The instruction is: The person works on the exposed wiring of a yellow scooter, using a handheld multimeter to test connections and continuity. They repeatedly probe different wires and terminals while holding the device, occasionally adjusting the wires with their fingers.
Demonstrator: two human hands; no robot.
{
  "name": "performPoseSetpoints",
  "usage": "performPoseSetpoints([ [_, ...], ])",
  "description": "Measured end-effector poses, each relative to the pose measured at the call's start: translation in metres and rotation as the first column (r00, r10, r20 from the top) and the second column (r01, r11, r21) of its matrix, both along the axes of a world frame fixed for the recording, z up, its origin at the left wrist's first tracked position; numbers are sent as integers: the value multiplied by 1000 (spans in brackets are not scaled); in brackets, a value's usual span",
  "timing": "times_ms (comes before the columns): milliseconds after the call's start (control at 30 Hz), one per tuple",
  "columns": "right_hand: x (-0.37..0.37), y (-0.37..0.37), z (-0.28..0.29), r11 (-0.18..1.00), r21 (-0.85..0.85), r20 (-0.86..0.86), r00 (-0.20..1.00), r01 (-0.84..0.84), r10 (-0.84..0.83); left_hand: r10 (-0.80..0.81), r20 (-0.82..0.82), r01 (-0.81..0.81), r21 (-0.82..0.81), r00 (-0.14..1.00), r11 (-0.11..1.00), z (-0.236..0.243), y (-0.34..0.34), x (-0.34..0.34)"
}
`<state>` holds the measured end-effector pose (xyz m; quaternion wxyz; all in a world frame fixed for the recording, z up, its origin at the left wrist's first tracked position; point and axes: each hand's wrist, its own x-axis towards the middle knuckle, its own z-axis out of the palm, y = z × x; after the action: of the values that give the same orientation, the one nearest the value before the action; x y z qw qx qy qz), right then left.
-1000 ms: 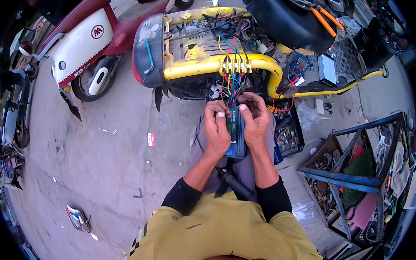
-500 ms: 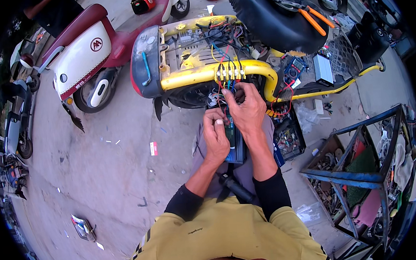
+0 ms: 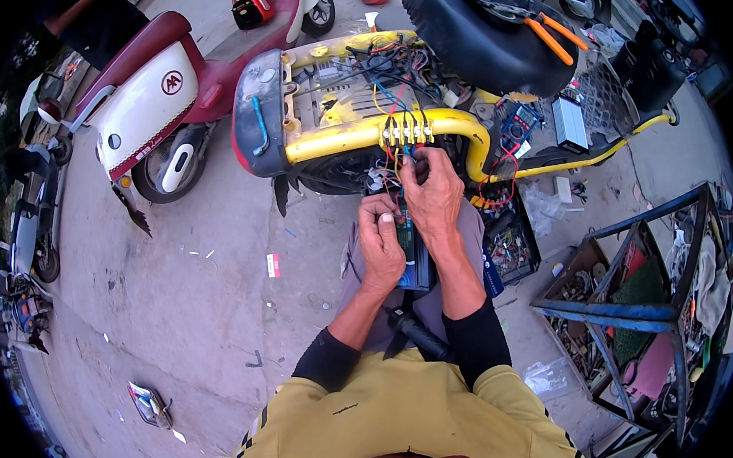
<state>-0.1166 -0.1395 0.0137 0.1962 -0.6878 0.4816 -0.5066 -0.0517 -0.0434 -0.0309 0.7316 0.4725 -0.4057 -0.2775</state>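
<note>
- Two bare hands are working close together: the left hand (image 3: 381, 241) is sitting nearer, the right hand (image 3: 433, 195) farther and to the right.
- The left fingers are curling in beside the thumb; whether they are gripping a wire, I cannot tell.
- The right thumb and forefinger are pinching at the wires (image 3: 397, 163); which strand, I cannot tell.
- One blue box (image 3: 420, 269) is lying across the lap, between the forearms.
- The wires, too tangled to count, are hanging below one terminal strip (image 3: 408, 132), which is resting against the yellow frame (image 3: 328, 143).
- One multimeter (image 3: 522, 121) and one silver box (image 3: 571, 122) are lying right of the strip.
- One black seat (image 3: 489, 41) is standing tipped up at the far side; one tool with two orange handles (image 3: 558, 39) is resting on it.
- One blue bent tool (image 3: 260, 125) is lying on the dark tail, left.
- One parts tray (image 3: 510, 245) is sitting right of the lap; one metal rack (image 3: 606, 308) is holding loose tools and scraps farther right.
- Grey concrete ground (image 3: 196, 323) is spreading all around, carrying scattered litter and one small pouch (image 3: 148, 403) at near left.
- One maroon-and-white scooter (image 3: 152, 87) is standing at far left, and one dark-clothed person (image 3: 107, 31) is standing beyond it.
</note>
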Motion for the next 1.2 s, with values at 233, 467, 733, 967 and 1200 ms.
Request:
performPoseSetpoints([
  [233, -1, 6, 3, 998, 58, -9, 1000, -2, 2, 9, 13, -9, -1, 1000, 1000, 2, 1, -1],
  [467, -2, 6, 9, 990, 133, -123, 992, 37, -21, 9, -4, -9, -1, 1000, 1000, 3, 1, -2],
  [733, 3, 4, 11, 985, 50, -246, 958, 165, -148, 6, -20, -7, -7, 1000, 1000, 1, 1, -1],
  [967, 10, 3, 9, 981, 81, -306, 941, 178, -146, 13, -18, -14, -18, 1000, 1000, -4, 0, 1],
  [1200, -11, 3, 3, 971, 239, -25, 999, -29, 35, -2, -22, 1, -23, 1000, 1000, 1, 1, 0],
])
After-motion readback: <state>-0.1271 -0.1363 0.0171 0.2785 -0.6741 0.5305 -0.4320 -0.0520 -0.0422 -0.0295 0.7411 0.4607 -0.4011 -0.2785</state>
